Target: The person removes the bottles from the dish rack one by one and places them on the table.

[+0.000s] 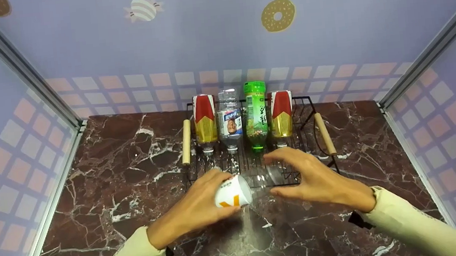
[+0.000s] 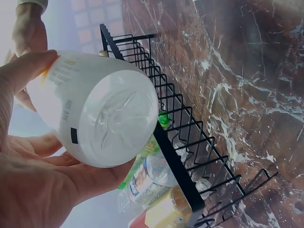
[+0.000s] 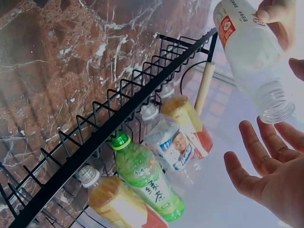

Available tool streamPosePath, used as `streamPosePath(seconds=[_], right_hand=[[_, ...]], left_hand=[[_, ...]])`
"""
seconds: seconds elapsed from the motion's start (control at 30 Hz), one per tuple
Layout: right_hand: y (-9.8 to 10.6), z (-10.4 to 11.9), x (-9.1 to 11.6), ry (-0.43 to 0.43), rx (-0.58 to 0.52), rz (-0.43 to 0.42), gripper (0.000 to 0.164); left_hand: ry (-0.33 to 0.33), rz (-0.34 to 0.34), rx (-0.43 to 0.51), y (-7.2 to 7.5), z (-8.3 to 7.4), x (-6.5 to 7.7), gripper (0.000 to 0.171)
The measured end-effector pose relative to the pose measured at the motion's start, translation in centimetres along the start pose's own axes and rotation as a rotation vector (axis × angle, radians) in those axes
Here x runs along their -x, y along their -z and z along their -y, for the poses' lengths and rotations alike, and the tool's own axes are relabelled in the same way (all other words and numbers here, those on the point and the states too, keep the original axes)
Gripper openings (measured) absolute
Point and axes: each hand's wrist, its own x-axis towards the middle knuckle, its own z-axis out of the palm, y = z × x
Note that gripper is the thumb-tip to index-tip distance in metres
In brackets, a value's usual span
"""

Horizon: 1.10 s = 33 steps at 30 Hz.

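While the left hand [image 1: 195, 202] grips the white bottle [image 1: 233, 192] sideways above the counter [image 1: 136, 220], mouth to the right, the right hand [image 1: 316, 178] holds its fingers spread near that mouth; whether they touch it is unclear. Across the rack [image 2: 176, 165] beyond come a wooden handle [image 1: 186, 142], a red-yellow bottle [image 1: 205, 119], a clear bottle [image 1: 230, 123], a green bottle [image 1: 256, 114], a second red-yellow bottle [image 1: 281, 114] and a second handle [image 1: 325, 134], the bottles' necks toward the hands.
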Motion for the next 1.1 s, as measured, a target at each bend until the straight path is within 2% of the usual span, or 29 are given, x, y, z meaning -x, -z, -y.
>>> streamPosePath(seconds=[0.23, 0.67, 0.83, 1.1], right_hand=[[0.2, -0.6, 0.1, -0.017, -0.041, -0.054, 0.074], [-0.1, -1.5, 0.7, -0.051, -0.054, -0.099, 0.070], [-0.4, -1.9, 1.0, -0.055, -0.056, -0.111, 0.068], [-0.7, -2.2, 1.5, -0.121, -0.094, -0.109, 0.066]], left_hand=[[0.044, -0.082, 0.046, 0.5, 0.7, 0.3, 0.065], [0.091, -0.254, 0.075, 1.1, 2.0, 0.6, 0.071], [0.076, -0.322, 0.096, 1.4, 2.5, 0.8, 0.070], [0.028, -0.425, 0.103, 1.7, 3.7, 1.2, 0.067]])
